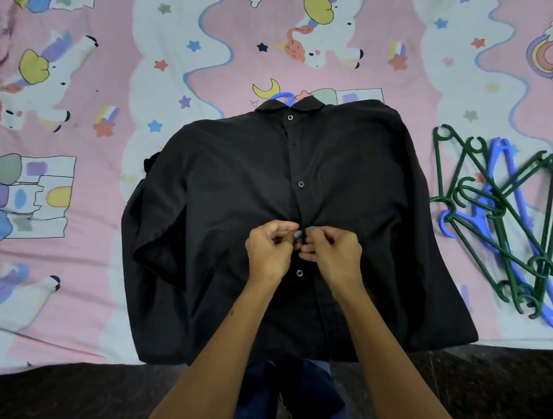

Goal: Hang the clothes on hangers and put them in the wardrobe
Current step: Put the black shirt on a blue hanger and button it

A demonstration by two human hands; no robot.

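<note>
Nearest, at 6 o'clock, two bare arms reach up from the bottom edge over something dark blue, maybe more clothes; it is too hidden to tell. Both hands meet in the middle of the black shirt (pixel 238 182). The left hand (pixel 268 251) has its fingers curled and pinches the shirt's front edge. The right hand (pixel 332 249) does the same from the other side, so each grip is closed tight on a little fold of cloth. It looks like a button is being done up there. One button shows just below the hands and more run up toward the collar.

The shirt lies flat on the bed sheet (pixel 91 131), front side up, sleeves folded in. It is soft, light and floppy. It will sag and slide if lifted by the cloth. A blue hanger hook (pixel 283 97) pokes out of the collar at 12 o'clock, so the hanger seems to be inside already. The hook is the stiff part and the best place to take hold for carrying.

At 3 o'clock, well apart from the shirt, lies a pile of hangers (pixel 502 225), green and blue, crossed over each other. They are hard and may tangle.

The wardrobe is not in view.
</note>
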